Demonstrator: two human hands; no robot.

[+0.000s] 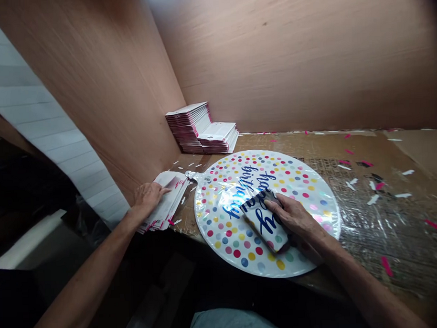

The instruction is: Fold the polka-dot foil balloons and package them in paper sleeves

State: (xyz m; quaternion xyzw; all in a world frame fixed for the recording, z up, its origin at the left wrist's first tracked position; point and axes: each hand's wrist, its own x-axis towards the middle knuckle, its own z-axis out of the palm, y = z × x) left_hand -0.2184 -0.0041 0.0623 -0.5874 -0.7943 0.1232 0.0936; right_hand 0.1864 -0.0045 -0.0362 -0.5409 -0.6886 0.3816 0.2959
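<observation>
A round white foil balloon [239, 249] with colored dots and blue "happy birthday" lettering lies flat on the work surface. On top of it is a folded foil balloon [265, 224] with the same dots and blue script. My right hand [294, 216] is closed on the folded one's right side, thumb on top; its lower fingers are hidden. Off to the left, my left hand [148, 196] rests on a fanned pile of white paper sleeves [166, 204] with pink edges. Its fingers are curled at the top sleeve, the fingertips partly hidden.
Taller stacks of white and pink sleeves [203, 128] stand in the back corner against the wooden panels [290, 61]. Pink, white and black scraps [373, 199] are scattered over the taped cardboard surface [364, 245]. A white lined sheet [48, 117] hangs at the left.
</observation>
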